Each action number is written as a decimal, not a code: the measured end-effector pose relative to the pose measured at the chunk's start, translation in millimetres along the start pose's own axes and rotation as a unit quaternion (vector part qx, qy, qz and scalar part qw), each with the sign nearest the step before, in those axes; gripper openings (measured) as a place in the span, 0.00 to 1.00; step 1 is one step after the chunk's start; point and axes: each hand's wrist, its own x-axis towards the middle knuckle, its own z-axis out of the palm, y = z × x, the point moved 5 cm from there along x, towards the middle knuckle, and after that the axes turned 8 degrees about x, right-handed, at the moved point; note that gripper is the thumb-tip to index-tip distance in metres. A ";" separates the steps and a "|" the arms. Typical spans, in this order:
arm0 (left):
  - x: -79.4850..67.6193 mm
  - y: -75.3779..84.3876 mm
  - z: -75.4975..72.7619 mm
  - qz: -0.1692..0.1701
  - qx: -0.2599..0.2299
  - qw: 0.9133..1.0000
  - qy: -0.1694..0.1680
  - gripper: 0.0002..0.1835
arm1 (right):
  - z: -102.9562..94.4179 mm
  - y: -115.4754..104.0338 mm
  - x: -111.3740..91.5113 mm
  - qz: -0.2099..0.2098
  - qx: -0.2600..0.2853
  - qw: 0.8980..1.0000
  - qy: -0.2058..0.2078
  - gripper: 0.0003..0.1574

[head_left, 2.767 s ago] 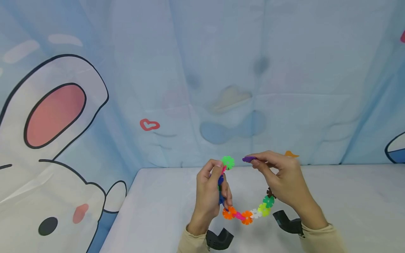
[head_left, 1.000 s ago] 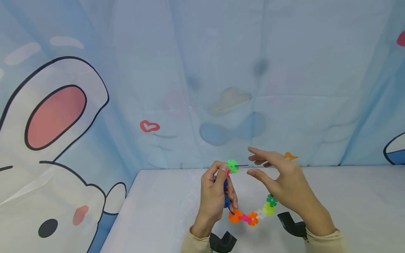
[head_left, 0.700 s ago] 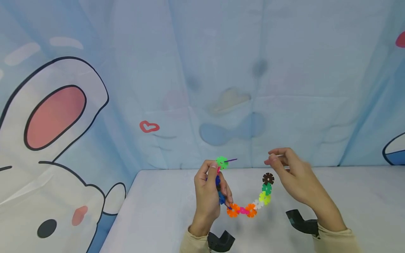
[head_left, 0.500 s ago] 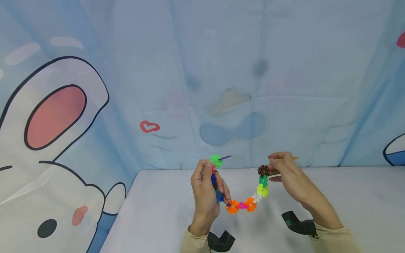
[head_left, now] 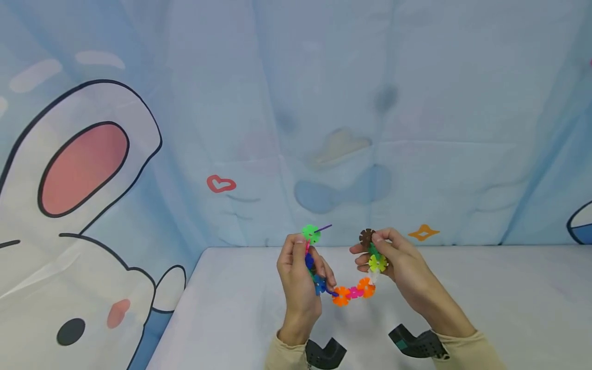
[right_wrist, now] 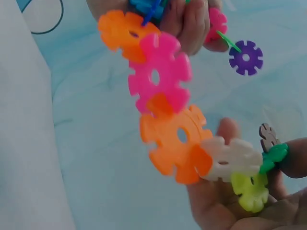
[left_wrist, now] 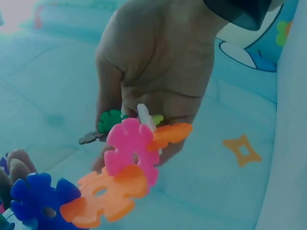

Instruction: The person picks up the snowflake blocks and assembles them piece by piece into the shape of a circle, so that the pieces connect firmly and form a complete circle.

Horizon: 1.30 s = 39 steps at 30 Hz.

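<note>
A chain of flower-shaped plastic interlocking discs (head_left: 341,296) hangs in a U between both hands above the table. My left hand (head_left: 296,282) pinches its left end between thumb and fingers, just below a bright green disc (head_left: 311,234). A purple disc (right_wrist: 254,61) is slotted into that green one, seen edge-on in the head view. My right hand (head_left: 409,270) grips the other end, thumb on the green disc (right_wrist: 274,158) under the brown disc (head_left: 366,237). Orange, pink, white and yellow discs run along the sagging middle. Left fingers partly hide the blue discs (left_wrist: 41,196).
A white table (head_left: 222,318) lies below the hands. Behind it hangs a light blue curtain (head_left: 259,103) printed with a rabbit, a heart and a star. Black camera mounts (head_left: 326,353) stick out at both wrists.
The right hand has let go of the purple disc, which now sits in the bright green one. It then took hold of the chain's brown end and brought it leftward and up.
</note>
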 end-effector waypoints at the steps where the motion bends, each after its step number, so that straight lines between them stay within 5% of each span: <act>1: 0.1 0.6 0.4 0.004 0.004 1.000 -0.003 0.18 | 0.9 -0.8 -0.3 -0.006 0.008 1.000 0.004 0.23; 12: -0.2 6.0 0.3 0.020 0.056 0.998 -0.025 0.21 | 7.1 -7.7 -7.2 -0.035 0.051 0.997 0.038 0.18; 19: -3.4 11.9 4.9 0.060 0.093 0.992 -0.063 0.19 | 12.3 -16.9 -13.4 -0.056 0.052 0.996 0.038 0.17; 39: -5.5 16.1 8.5 0.097 0.100 0.987 -0.077 0.17 | 18.6 -24.4 -21.2 -0.057 0.018 0.997 0.041 0.16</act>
